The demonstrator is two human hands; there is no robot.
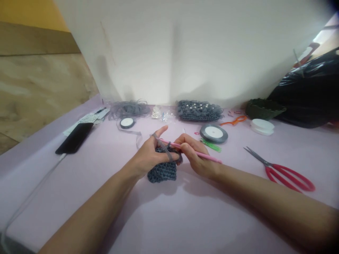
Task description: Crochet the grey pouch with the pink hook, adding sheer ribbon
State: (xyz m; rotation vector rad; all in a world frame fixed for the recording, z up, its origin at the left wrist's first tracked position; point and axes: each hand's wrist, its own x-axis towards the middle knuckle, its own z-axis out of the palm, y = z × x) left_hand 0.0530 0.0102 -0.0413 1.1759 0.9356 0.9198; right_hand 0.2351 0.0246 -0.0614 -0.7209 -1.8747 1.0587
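My left hand [156,148] pinches a dark grey-blue crochet piece [162,171] by its top edge. Grey ribbon [165,151] runs over its raised index finger and down across the piece. In my right hand [194,153] a pink crochet hook [208,156] is held like a pen, its tip at the upper edge of the piece near the left fingers. From the left hand the ribbon trails back towards a small ribbon spool [127,122]. The exact loop on the hook is too small to make out.
Scissors [280,171] with red handles lie on the right. A larger grey spool [213,133], white spools [262,126], a beaded crochet piece [199,110], pearl beads [156,112] and loose ribbon [132,107] line the back. On the left a phone [75,138] lies with its cable attached.
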